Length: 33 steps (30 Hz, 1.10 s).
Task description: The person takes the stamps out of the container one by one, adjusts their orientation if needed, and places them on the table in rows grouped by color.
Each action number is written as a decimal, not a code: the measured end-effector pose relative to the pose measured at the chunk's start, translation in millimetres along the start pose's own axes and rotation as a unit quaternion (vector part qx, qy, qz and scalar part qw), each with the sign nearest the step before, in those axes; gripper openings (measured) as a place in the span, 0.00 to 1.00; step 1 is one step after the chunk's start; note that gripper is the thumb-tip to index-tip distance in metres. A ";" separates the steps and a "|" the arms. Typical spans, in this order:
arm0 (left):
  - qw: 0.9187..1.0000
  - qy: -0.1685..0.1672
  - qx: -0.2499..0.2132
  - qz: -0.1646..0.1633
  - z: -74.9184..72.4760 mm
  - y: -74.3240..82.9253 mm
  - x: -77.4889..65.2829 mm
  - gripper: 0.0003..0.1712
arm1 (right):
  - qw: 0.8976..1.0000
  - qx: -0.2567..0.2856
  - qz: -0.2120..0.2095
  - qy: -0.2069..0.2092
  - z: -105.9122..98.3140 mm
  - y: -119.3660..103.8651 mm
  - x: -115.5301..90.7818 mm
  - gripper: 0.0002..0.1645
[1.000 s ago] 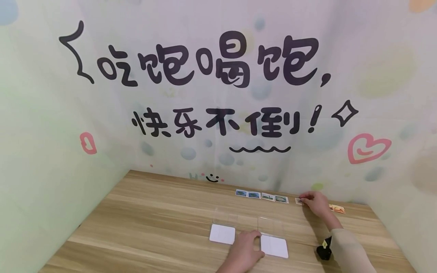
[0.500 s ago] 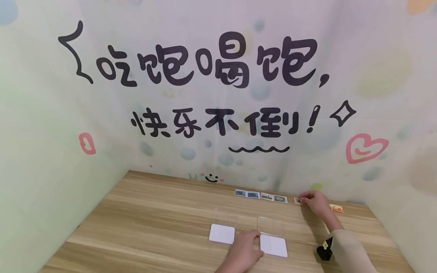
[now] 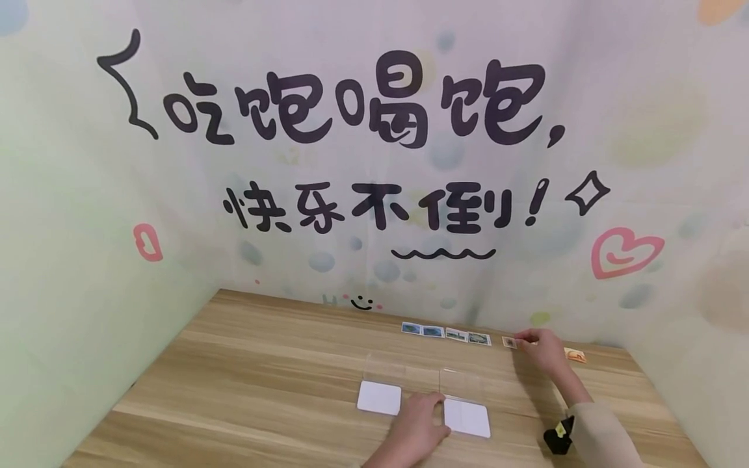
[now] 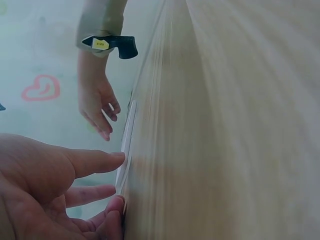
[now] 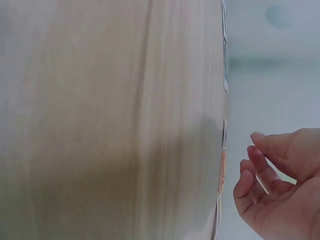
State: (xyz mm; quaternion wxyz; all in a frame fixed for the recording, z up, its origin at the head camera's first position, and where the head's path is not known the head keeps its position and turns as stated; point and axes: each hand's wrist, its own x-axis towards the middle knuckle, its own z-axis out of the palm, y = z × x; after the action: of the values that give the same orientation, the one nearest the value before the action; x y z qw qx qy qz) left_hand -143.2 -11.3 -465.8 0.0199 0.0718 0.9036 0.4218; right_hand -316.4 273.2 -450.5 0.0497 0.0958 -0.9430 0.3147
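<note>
My left hand (image 3: pixel 417 422) rests on the table beside the right-hand white card (image 3: pixel 466 417), index finger and thumb spread along its left edge. In the left wrist view, the thumb (image 4: pixel 97 162) reaches across to the thin edge of its clear plastic case (image 4: pixel 131 120). Farther back, my right hand (image 3: pixel 544 348) is over a row of stamps, its fingertips overlapping a small pale stamp (image 3: pixel 508 342) in the head view. From the right wrist, the loosely bent fingers (image 5: pixel 243 187) hover beside the stamps (image 5: pixel 222 172), and nothing shows between thumb and index finger.
Blue stamps (image 3: pixel 433 331) and green-toned stamps (image 3: pixel 480 338) line the back of the table, with an orange stamp (image 3: pixel 576 355) right of the hand. Another white card (image 3: pixel 379 398) lies left, under an opened clear flap (image 3: pixel 384 367). A patterned wall cloth (image 3: pixel 304 279) rises behind.
The head view has shifted slightly. Both hands keep nearly the same places, the right at the pale stamp and the left at the card's edge.
</note>
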 end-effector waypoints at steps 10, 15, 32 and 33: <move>1.000 -0.004 0.002 0.009 -3.2 1.3 -1.0 0.24 | 1.000 -0.003 -0.003 0.008 -1.6 -11.0 -9.6 0.10; 0.999 0.003 -0.021 0.026 -8.6 0.8 -4.6 0.19 | 1.000 -0.004 -0.001 0.017 0.2 -20.4 -14.7 0.09; 0.996 0.053 0.004 0.070 -42.4 -5.6 -4.3 0.12 | 1.000 -0.001 -0.001 0.012 2.2 -33.8 -34.7 0.09; 0.996 0.053 -0.003 0.072 -45.1 -5.6 -4.1 0.13 | 1.000 -0.001 -0.001 0.011 2.0 -34.7 -35.8 0.09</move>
State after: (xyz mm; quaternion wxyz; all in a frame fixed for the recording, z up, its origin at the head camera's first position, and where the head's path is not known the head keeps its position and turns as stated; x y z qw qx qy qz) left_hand -144.1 -49.7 -441.2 -0.0583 0.1145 0.8947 0.4278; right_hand -274.1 250.1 -437.4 0.0601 0.0930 -0.9428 0.3145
